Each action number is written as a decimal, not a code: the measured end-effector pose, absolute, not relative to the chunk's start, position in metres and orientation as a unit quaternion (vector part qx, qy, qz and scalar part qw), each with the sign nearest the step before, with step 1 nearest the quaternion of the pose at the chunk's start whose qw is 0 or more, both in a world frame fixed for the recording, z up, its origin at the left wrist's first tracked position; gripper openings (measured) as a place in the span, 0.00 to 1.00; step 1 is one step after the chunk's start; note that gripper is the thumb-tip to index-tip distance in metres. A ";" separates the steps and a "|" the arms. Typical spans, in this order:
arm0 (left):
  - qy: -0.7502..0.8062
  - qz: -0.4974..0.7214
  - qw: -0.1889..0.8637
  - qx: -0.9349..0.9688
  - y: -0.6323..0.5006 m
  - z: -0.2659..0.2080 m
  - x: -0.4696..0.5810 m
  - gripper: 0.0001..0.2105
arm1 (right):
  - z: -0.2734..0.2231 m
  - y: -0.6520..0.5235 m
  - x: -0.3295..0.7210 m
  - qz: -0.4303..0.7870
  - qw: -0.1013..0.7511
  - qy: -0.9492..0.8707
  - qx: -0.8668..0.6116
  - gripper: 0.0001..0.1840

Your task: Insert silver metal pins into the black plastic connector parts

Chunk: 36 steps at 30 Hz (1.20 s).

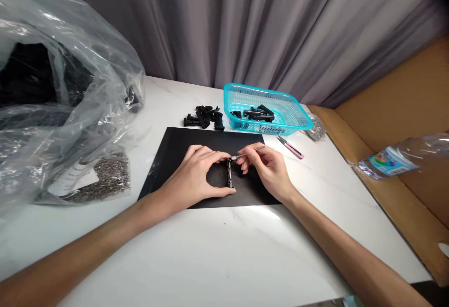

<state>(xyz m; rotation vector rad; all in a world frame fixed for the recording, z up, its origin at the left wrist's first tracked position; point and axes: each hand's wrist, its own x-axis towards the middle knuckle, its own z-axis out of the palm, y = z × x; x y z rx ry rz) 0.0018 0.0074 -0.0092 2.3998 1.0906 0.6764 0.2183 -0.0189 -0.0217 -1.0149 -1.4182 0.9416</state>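
Observation:
Between the thumb and fingers of my left hand (196, 173) is a narrow black plastic part (229, 174), gripped at its two ends above a black mat (185, 143). My right hand (264, 166) pinches a thin metal tool (257, 149), perhaps tweezers. The tool's tip meets the far end of the black part; whether it holds a small piece there is too small to tell. Beyond the mat lies a pile of similar black parts (204, 117).
A blue plastic basket (298, 117) with several black parts stands behind the mat. Pink-handled snips (291, 148) lie to the right. At left are a bag of small metal pieces (112, 176) and a large clear plastic bag (115, 59). A bottle (393, 159) rests on cardboard (417, 87).

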 end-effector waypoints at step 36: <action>0.337 0.255 0.118 0.899 0.007 -0.014 0.000 0.29 | -0.014 -0.037 0.211 0.091 0.361 -0.789 -0.490 0.17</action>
